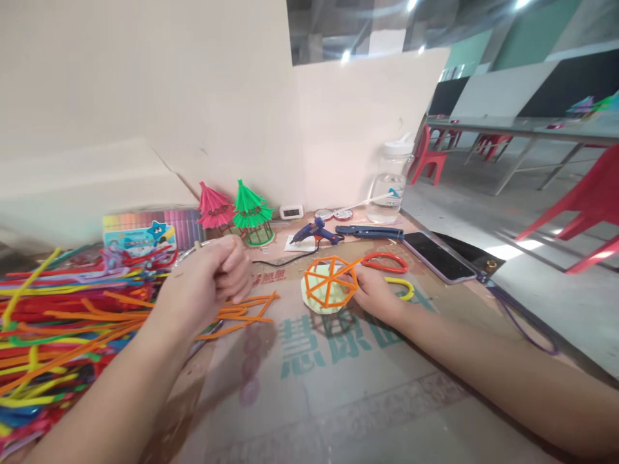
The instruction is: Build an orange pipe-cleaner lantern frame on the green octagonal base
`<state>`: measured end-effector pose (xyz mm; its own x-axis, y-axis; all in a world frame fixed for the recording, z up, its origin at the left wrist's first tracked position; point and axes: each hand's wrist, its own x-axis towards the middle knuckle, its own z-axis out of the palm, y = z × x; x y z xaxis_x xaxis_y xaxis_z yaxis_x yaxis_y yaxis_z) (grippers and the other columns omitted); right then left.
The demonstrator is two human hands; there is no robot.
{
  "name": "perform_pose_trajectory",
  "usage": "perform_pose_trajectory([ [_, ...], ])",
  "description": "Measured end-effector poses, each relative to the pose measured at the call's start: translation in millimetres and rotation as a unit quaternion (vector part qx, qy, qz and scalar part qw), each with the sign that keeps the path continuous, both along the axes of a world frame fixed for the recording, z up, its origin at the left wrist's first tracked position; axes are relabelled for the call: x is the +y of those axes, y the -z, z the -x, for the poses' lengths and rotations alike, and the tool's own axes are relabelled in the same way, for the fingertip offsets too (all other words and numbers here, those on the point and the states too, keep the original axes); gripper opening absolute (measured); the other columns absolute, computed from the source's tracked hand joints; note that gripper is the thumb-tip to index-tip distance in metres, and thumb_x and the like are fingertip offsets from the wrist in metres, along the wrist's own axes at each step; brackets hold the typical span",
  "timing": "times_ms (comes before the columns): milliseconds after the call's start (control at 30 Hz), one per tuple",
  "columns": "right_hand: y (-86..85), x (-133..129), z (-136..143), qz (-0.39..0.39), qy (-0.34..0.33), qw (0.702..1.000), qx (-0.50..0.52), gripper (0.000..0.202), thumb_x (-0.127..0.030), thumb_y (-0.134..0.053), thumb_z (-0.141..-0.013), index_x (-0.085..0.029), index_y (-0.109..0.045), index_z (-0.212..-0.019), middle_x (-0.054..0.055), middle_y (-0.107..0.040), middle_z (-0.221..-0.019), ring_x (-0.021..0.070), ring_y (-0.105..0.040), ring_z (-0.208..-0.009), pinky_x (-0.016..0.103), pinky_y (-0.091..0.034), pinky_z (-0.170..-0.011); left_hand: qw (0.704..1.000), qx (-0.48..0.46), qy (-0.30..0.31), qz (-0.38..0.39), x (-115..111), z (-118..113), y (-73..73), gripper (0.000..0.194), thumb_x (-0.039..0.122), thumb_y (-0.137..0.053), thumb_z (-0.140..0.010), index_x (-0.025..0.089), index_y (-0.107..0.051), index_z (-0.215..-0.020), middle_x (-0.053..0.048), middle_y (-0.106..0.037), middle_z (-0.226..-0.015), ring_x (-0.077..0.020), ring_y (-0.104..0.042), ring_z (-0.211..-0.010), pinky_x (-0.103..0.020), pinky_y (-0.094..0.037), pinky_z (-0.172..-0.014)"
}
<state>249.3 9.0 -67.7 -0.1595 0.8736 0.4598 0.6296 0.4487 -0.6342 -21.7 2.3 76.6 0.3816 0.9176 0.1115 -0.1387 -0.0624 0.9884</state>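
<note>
My right hand [374,291] grips the right edge of an orange wheel-shaped frame [330,281] with spokes, made of fuzzy stems. Behind and below the frame shows a pale green disc [312,298]. My left hand [231,269] is raised above the left part of the table, fingers curled into a fist; whether anything is inside cannot be seen. Loose orange stems [251,310] lie just below and beside it. Left of my left forearm spreads a big pile of coloured stems [62,322].
Pink [213,205] and green [250,212] small pavilions stand by the wall. A blue glue gun [315,232], dark blue pliers [370,232], orange-handled scissors [385,262], a phone [439,258] and a water bottle [388,187] lie or stand beyond and right. Red chairs [580,200] are on the floor.
</note>
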Motion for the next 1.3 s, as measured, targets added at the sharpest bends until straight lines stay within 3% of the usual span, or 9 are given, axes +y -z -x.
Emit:
perform_pose_trajectory([
  [167,3.2,4,0,-0.015,0.023,1.0,0.013,0.027,-0.033,-0.045,-0.094,-0.021,-0.056,-0.072,0.003,-0.066,-0.068,0.018,-0.06,-0.065,0.026,-0.041,-0.06,0.984,0.16,-0.062,-0.055,14,4,32.1,0.047,0.05,-0.056,-0.089,0.02,-0.042,-0.055,0.005,-0.036,-0.05,-0.0104,-0.037,-0.047,-0.023,-0.041,-0.052],
  [233,4.2,4,-2,-0.019,0.028,0.999,0.015,0.026,-0.032,-0.045,-0.093,-0.021,-0.058,-0.074,0.004,-0.067,-0.071,0.019,-0.062,-0.068,0.026,-0.042,-0.062,0.98,0.181,-0.074,-0.038,16,6,47.0,0.041,0.055,-0.063,-0.082,0.02,-0.054,-0.063,0.004,-0.049,-0.055,-0.0117,-0.045,-0.052,-0.024,-0.042,-0.056],
  [333,4.3,3,-6,-0.023,0.034,0.999,0.014,0.023,-0.031,-0.047,-0.092,-0.021,-0.06,-0.076,0.005,-0.069,-0.074,0.0199,-0.062,-0.07,0.027,-0.043,-0.064,0.977,0.196,-0.078,-0.013,7,6,61.5,0.043,0.058,-0.074,-0.069,0.019,-0.058,-0.062,0.0,-0.059,-0.061,-0.0149,-0.054,-0.059,-0.026,-0.044,-0.059],
  [533,3.5,3,-9,-0.022,0.077,0.996,0.025,0.02,-0.027,-0.047,-0.089,-0.02,-0.065,-0.083,0.007,-0.07,-0.074,0.0228,-0.062,-0.073,0.03,-0.046,-0.068,0.978,0.185,-0.097,-0.025,-41,-5,62.5,0.04,0.052,-0.08,-0.065,0.018,-0.063,-0.074,-0.001,-0.068,-0.076,-0.0152,-0.06,-0.069,-0.025,-0.043,-0.064],
  [633,5.4,5,-7,-0.018,0.096,0.995,0.035,0.025,-0.031,-0.045,-0.09,-0.019,-0.064,-0.079,0.007,-0.069,-0.071,0.023,-0.062,-0.071,0.03,-0.046,-0.066,0.976,0.181,-0.111,-0.05,-55,-7,64.4,0.036,0.048,-0.081,-0.066,0.017,-0.066,-0.078,-0.003,-0.071,-0.086,-0.0149,-0.061,-0.074,-0.026,-0.045,-0.069],
  [933,7.2,-5,-7,0.014,0.072,0.996,0.042,0.028,-0.038,-0.046,-0.088,-0.019,-0.066,-0.08,0.008,-0.072,-0.078,0.0236,-0.064,-0.074,0.032,-0.048,-0.068,0.978,0.17,-0.118,-0.029,-58,-9,77.9,0.026,0.036,-0.078,-0.067,0.019,-0.06,-0.076,0.001,-0.068,-0.077,-0.0137,-0.062,-0.068,-0.025,-0.047,-0.063],
  [1100,6.6,-5,-9,0.02,0.077,0.996,0.033,0.025,-0.036,-0.047,-0.086,-0.018,-0.065,-0.082,0.011,-0.073,-0.085,0.0249,-0.065,-0.079,0.033,-0.048,-0.07,0.981,0.145,-0.131,-0.02,-52,-8,82.8,0.037,0.035,-0.082,-0.062,0.019,-0.063,-0.089,0.001,-0.068,-0.078,-0.0143,-0.063,-0.071,-0.025,-0.048,-0.064],
  [1233,8.3,-3,-10,0.018,0.078,0.996,0.026,0.023,-0.034,-0.046,-0.086,-0.019,-0.062,-0.078,0.011,-0.073,-0.082,0.0243,-0.064,-0.077,0.032,-0.047,-0.069,0.976,0.167,-0.133,-0.036,-47,-2,88.9,0.052,0.042,-0.079,-0.068,0.02,-0.066,-0.113,-0.002,-0.071,-0.086,-0.0159,-0.065,-0.073,-0.026,-0.048,-0.064],
  [1300,8.3,-3,-10,0.019,0.075,0.997,0.025,0.023,-0.034,-0.047,-0.086,-0.02,-0.061,-0.075,0.01,-0.072,-0.079,0.0241,-0.063,-0.074,0.032,-0.046,-0.067,0.972,0.187,-0.137,-0.041,-46,0,89.6,0.05,0.045,-0.077,-0.072,0.02,-0.069,-0.114,-0.004,-0.072,-0.088,-0.0163,-0.064,-0.073,-0.027,-0.047,-0.064],
])
